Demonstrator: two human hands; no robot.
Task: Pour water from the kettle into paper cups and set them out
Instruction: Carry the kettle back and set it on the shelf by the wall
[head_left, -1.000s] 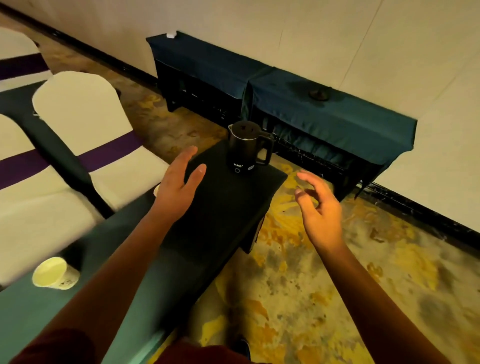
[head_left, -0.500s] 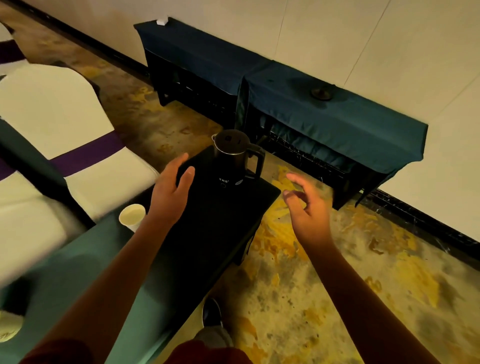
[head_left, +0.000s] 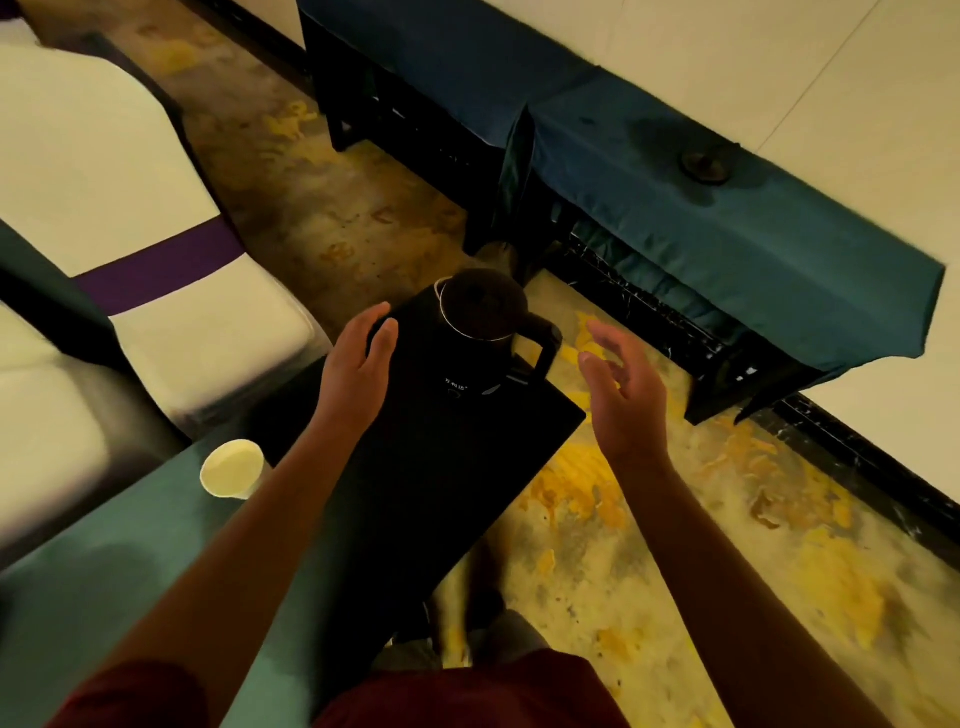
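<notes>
Dark red short sleeves (head_left: 135, 696), bare forearms, grey shoe (head_left: 511, 631) below.

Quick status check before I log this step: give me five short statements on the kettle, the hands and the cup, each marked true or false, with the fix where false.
1. The right hand grips the kettle by its handle. False: it hovers open beside the handle, touching nothing.
2. The kettle stands upright at the far end of the black table. True.
3. A paper cup stands on the green cloth, to the left of the left forearm. True.
4. The left hand holds the paper cup. False: it is open and empty, near the kettle's left side.
5. The kettle's lid is off. False: the lid sits closed on top.
</notes>
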